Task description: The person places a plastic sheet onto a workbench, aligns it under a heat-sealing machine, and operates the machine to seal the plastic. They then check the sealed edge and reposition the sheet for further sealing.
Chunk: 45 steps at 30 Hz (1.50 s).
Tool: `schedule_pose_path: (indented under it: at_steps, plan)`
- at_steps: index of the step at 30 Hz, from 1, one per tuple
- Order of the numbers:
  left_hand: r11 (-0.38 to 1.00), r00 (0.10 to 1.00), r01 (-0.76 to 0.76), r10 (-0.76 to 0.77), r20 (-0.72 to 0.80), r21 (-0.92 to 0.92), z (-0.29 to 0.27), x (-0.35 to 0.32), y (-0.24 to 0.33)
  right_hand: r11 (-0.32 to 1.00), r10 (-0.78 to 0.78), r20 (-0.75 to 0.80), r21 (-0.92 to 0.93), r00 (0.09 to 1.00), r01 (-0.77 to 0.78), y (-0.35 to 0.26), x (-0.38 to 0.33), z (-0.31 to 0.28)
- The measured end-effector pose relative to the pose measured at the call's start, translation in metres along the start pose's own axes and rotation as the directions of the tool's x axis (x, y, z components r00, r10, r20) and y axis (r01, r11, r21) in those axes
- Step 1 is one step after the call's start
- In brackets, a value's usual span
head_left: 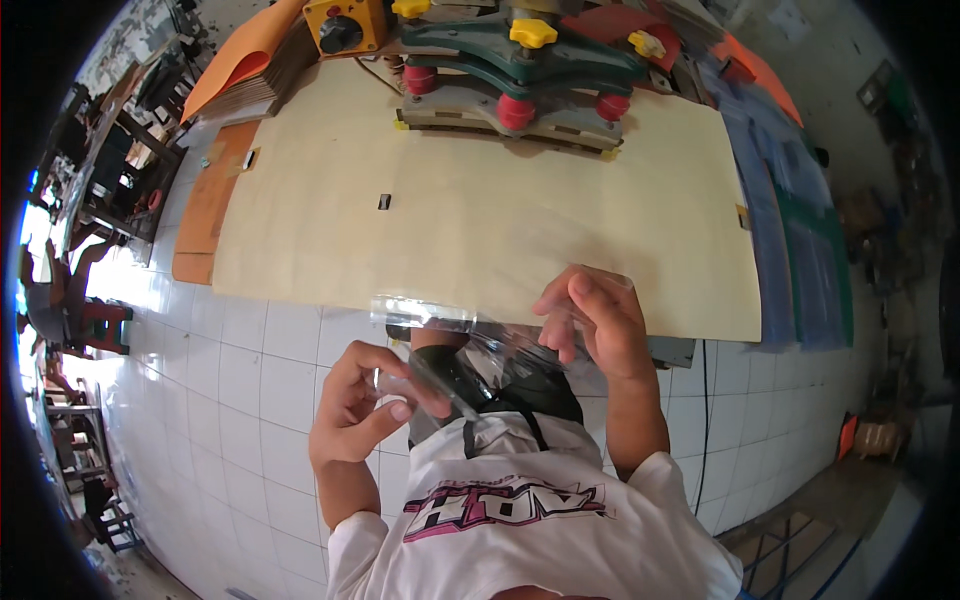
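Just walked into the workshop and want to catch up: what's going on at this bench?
A person in a white printed shirt is handling a clear plastic sheet or bag with both bare hands at the near edge of a pale wooden tabletop. The left hand pinches one end close to the body; the right hand grips the other end at the board's edge. A green press-like machine with red and yellow knobs stands at the far side, untouched. The floor is white tile.

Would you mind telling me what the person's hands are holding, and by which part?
Both hands grip a clear plastic sleeve: the left hand pinches its near end, the right hand holds its far upper edge.
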<state>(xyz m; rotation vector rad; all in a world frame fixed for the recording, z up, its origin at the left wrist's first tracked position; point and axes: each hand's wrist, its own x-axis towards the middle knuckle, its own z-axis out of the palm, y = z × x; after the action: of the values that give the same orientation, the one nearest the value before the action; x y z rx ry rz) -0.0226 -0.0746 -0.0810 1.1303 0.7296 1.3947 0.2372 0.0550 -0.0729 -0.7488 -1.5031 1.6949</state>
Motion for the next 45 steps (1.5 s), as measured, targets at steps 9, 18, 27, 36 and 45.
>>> schedule_pose_path:
  at_steps: [9,18,27,36,45]
  plan:
    - [0.995,0.996,0.001,0.009,0.092,-0.103,0.021,0.036,0.003,0.998,-0.059,-0.025,-0.010,0.998,0.058,-0.009,-0.003,-0.001]
    - [0.998,0.998,0.063,-0.062,-0.013,0.028,0.052,0.090,0.016,0.972,-0.181,-0.149,-0.175,0.972,0.155,-0.029,-0.012,-0.007]
    - [0.951,0.961,0.256,-0.231,-0.153,0.171,0.043,0.122,0.029,0.978,-0.153,-0.193,-0.173,0.969,0.120,-0.034,-0.011,-0.010]
    - [0.986,0.986,0.165,-0.165,-0.007,-0.012,0.024,0.103,0.025,0.988,-0.134,-0.253,-0.106,0.958,0.110,-0.039,-0.008,-0.010]
    - [0.915,0.998,0.056,-0.034,-0.061,0.400,0.052,0.099,0.029,0.994,-0.038,-0.103,-0.106,0.994,0.027,-0.059,-0.017,0.017]
